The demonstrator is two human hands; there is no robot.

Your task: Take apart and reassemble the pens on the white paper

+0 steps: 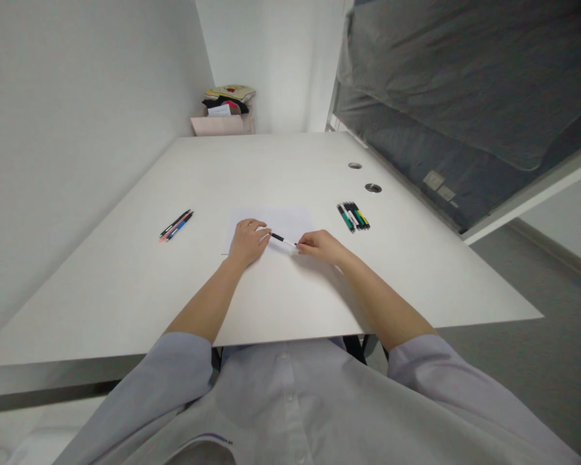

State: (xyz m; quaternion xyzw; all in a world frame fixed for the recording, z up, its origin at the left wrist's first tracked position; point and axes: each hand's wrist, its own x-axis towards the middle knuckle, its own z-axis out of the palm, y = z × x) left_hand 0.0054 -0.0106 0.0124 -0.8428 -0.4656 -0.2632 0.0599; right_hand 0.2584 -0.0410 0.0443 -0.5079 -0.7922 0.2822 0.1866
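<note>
A black-and-white pen [283, 239] is held between my two hands, slanting down to the right just above a sheet of white paper [281, 216]. My left hand [248, 240] pinches its black end with the fingertips, the wrist over the paper's left part. The other end sits between the thumb and fingers of my right hand [319, 245], near the paper's right edge. A small whitish piece under my right fingertips is too small to make out.
Several markers with green, white, black and yellow parts [353, 217] lie side by side at right. Black, pink and blue pens [177, 226] lie at left. Two round desk holes [373, 188] sit beside a grey partition [416, 142]. A box with cloth items [217, 125] stands behind the white table [252, 168].
</note>
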